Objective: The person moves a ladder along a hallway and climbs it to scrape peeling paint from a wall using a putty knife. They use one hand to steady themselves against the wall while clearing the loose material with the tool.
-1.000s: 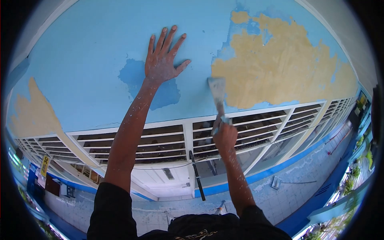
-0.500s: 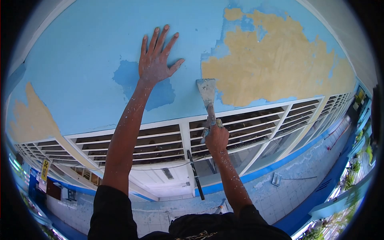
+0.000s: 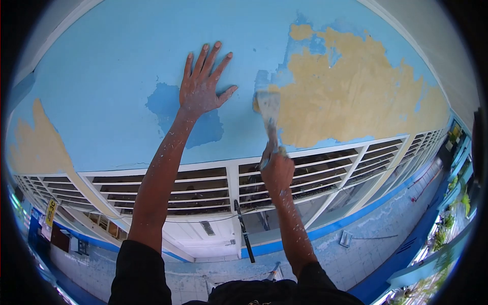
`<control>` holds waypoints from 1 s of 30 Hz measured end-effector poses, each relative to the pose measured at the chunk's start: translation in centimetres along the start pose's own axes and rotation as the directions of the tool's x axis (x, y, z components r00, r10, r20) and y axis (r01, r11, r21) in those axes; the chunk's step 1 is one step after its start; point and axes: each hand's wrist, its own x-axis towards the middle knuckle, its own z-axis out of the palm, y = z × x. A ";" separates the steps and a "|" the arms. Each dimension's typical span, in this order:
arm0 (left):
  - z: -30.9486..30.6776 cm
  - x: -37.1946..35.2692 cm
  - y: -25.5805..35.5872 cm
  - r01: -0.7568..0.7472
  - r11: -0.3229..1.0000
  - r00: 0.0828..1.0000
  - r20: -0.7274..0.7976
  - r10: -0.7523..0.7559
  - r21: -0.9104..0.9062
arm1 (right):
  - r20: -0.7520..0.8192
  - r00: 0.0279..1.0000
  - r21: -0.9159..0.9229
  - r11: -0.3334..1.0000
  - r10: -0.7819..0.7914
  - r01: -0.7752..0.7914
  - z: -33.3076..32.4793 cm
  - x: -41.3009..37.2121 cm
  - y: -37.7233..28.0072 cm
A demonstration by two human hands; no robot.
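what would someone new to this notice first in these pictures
Probably the big tan patch of bare-looking wall at the upper right, ragged against the light blue paint. Next, the left hand spread flat on the wall beside a darker blue patch, and the right hand holding a scraper up at the tan patch's left edge. Below them runs a row of white slats over dark gaps.
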 end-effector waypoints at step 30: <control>-0.4 -0.1 0.0 0.019 1.000 1.000 0.019 -0.020 0.019 | 0.071 0.997 -0.041 0.999 0.003 0.000 -2.2 5.0 -2.7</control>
